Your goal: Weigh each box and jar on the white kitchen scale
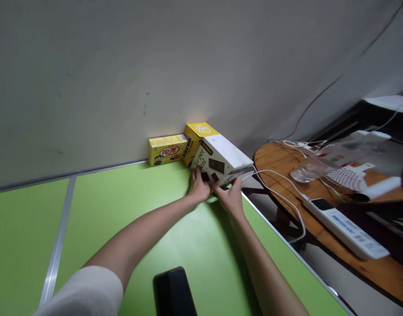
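Note:
A white carton (228, 151) printed with "Super" and brown bars is at the far right corner of the green table. My left hand (199, 188) holds its lower left side, fingers pressed against the printed face. At its lower right end, my right hand (232, 197) grips the near edge with the thumb up on the carton; some of its fingers are hidden. Behind the carton is a yellow box (191, 139) marked "WATER", partly covered by it. A smaller yellow box (167, 150) with red characters lies against the wall, left of these.
On the green table (122, 245), a black phone (174, 292) lies near me. The wall (122, 79) runs along the back edge. To the right, a wooden table (280, 169) holds a power strip (346, 226), a plastic bottle (323, 160) and white cables (287, 199).

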Demonstrator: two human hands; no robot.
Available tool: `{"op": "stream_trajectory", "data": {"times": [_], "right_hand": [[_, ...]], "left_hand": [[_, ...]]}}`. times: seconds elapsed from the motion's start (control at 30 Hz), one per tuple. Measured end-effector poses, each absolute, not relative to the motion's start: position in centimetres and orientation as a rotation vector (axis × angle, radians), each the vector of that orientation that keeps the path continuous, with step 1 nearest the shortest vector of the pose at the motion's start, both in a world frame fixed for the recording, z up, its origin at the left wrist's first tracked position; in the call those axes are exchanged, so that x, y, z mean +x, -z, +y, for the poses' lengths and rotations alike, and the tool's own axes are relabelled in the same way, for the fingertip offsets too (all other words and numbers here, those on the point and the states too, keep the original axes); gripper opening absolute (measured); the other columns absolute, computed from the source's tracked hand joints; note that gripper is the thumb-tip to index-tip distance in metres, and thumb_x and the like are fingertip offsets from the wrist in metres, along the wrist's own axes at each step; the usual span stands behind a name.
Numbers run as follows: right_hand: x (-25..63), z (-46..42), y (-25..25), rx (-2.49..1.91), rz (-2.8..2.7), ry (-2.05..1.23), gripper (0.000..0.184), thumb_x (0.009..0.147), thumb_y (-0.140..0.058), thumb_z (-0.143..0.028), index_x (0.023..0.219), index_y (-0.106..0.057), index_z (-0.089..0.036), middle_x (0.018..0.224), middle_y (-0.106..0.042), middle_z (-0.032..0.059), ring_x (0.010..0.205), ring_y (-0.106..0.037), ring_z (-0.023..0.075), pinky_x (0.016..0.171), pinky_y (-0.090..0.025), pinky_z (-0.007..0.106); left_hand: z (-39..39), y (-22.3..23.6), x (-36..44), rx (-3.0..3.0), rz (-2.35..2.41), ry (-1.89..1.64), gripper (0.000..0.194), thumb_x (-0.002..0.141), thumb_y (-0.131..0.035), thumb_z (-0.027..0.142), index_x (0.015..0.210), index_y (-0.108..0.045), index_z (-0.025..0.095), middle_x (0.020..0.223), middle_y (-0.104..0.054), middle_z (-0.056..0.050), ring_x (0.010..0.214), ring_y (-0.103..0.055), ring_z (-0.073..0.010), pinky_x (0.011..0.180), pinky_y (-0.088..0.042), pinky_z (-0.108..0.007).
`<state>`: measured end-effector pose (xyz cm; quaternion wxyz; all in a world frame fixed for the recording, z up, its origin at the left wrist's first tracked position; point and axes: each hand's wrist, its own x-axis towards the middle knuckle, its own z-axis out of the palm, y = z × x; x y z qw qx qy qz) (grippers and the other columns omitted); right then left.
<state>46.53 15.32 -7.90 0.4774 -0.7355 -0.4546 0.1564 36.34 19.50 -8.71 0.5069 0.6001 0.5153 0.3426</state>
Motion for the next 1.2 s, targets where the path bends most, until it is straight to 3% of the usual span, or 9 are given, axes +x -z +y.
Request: {"op": "stream_trajectory", "data": {"times": [0.13, 0.23, 0.33, 0.4, 0.53, 0.7, 0.87, 1.07, 1.2], "right_hand": [[46.3, 14.4, 7.8, -1.798, -1.091, -0.422, 0.078, 0.056, -0.07, -0.061, 0.115, -0.043, -0.018, 0.117, -0.056, 0.0164, 0.101, -0.058, 0.0306, 0.083, -0.051, 0.042], [45.0, 11.5, 7.5, -1.807, -1.033, -0.492, 0.078, 0.061, -0.068, -0.061, 0.12, -0.044, -0.017, 0.112, -0.057, 0.0153, 0.077, -0.064, 0.0248, 0.064, -0.055, 0.039], [41.3, 6.9, 6.8, -1.742, -1.161, -0.595, 0.059, 0.063, -0.065, -0.061, 0.101, -0.056, -0.017, 0.087, -0.063, 0.0085, 0.06, -0.061, 0.021, 0.057, -0.054, 0.038], [37.5, 3.7, 5.7, -1.567, -1.419, -0.798, 0.042, 0.071, -0.061, -0.057, 0.088, -0.061, -0.019, 0.078, -0.066, 0.0065, 0.065, -0.064, 0.0221, 0.064, -0.055, 0.037], [28.4, -0.5, 1.4, -1.157, -1.814, -1.159, 0.029, 0.086, -0.053, -0.045, 0.09, -0.066, -0.02, 0.092, -0.072, 0.0083, 0.085, -0.067, 0.023, 0.079, -0.053, 0.034], [16.0, -2.0, -2.9, -0.837, -2.005, -1.455, 0.028, 0.089, -0.053, -0.044, 0.091, -0.069, -0.021, 0.096, -0.073, 0.0083, 0.093, -0.067, 0.0247, 0.085, -0.052, 0.035], [3.7, -3.2, -2.5, -0.598, -2.056, -1.688, 0.03, 0.087, -0.057, -0.048, 0.096, -0.068, -0.023, 0.101, -0.071, 0.0097, 0.1, -0.066, 0.0282, 0.092, -0.05, 0.045], [-9.0, -2.8, 0.7, -0.569, -1.95, -1.835, 0.055, 0.073, -0.073, -0.045, 0.12, -0.055, -0.025, 0.118, -0.063, 0.0126, 0.108, -0.062, 0.0282, 0.094, -0.049, 0.05], [-17.2, -1.5, 1.4, -0.6, -2.016, -1.709, 0.084, 0.066, -0.076, -0.033, 0.139, -0.034, -0.026, 0.141, -0.046, 0.0147, 0.13, -0.044, 0.0321, 0.102, -0.039, 0.055]], "left_hand": [[19.0, 7.4, 35.2, 1.431, 1.237, -0.776, 0.079, 0.08, -0.05, 0.013, 0.151, -0.014, 0.008, 0.16, -0.011, -0.014, 0.147, -0.009, -0.0242, 0.12, -0.009, -0.032], [16.5, 5.9, 32.2, 1.453, 1.19, -0.716, 0.079, 0.08, -0.051, 0.014, 0.15, -0.017, 0.008, 0.159, -0.014, -0.017, 0.147, -0.012, -0.0278, 0.119, -0.011, -0.041], [11.7, 4.3, 26.4, 1.511, 1.099, -0.653, 0.07, 0.076, -0.054, 0.012, 0.144, -0.036, 0.01, 0.152, -0.034, -0.016, 0.142, -0.028, -0.029, 0.118, -0.017, -0.044], [7.6, 3.0, 21.5, 1.533, 1.07, -0.631, 0.063, 0.073, -0.057, 0.012, 0.136, -0.049, 0.014, 0.144, -0.047, -0.014, 0.135, -0.041, -0.0291, 0.114, -0.027, -0.043], [-0.7, -0.6, 11.2, 1.554, 1.045, -0.689, 0.052, 0.078, -0.053, 0.014, 0.131, -0.055, 0.018, 0.134, -0.058, -0.011, 0.121, -0.055, -0.0247, 0.103, -0.043, -0.039], [-8.1, -4.4, -0.6, 1.526, 1.233, -0.894, 0.057, 0.08, -0.05, 0.013, 0.137, -0.046, 0.019, 0.135, -0.054, -0.012, 0.12, -0.053, -0.025, 0.103, -0.042, -0.041], [-12.1, -2.7, -10.7, 1.281, 1.407, -1.149, 0.052, 0.079, -0.05, 0.013, 0.131, -0.051, 0.015, 0.133, -0.055, -0.014, 0.123, -0.053, -0.0252, 0.106, -0.039, -0.04], [-13.6, 2.0, -22.2, 0.951, 1.976, -1.893, 0.068, 0.078, -0.049, 0.014, 0.142, -0.028, 0.022, 0.153, -0.024, -0.013, 0.143, -0.025, -0.0258, 0.114, -0.028, -0.044], [-13.1, 2.8, -29.3, 0.771, 2.238, -1.978, 0.078, 0.069, -0.055, 0.014, 0.143, -0.029, 0.016, 0.155, -0.02, -0.018, 0.145, -0.019, -0.0306, 0.117, -0.021, -0.046]]}}
